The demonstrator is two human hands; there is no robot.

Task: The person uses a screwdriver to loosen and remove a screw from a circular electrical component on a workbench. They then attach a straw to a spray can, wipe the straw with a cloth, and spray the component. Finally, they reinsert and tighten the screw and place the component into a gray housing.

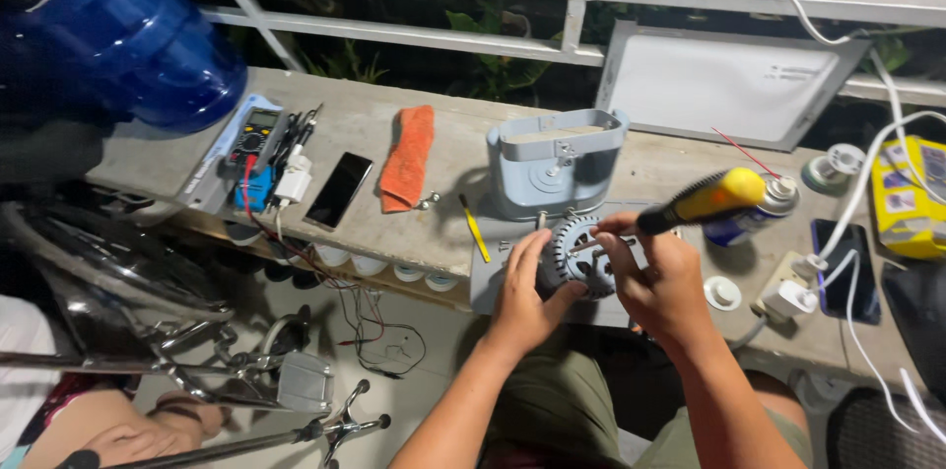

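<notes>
My left hand (524, 292) grips the left side of a round grey fan motor (581, 254) that rests on a grey mat (490, 282) at the bench's front edge. My right hand (662, 277) holds a screwdriver (708, 201) with a yellow and black handle, its shaft angled down onto the motor's top. A grey plastic fan housing (557, 164) stands upright just behind the motor.
On the concrete bench lie an orange cloth (408, 157), a black phone (339, 189), a multimeter (258, 134) with leads, a yellow pencil (475, 230), a spray can (759, 213), a yellow box (909, 195) and white cables (838, 233). A blue jug (138, 35) stands far left. Another person's hand (148, 425) is at lower left.
</notes>
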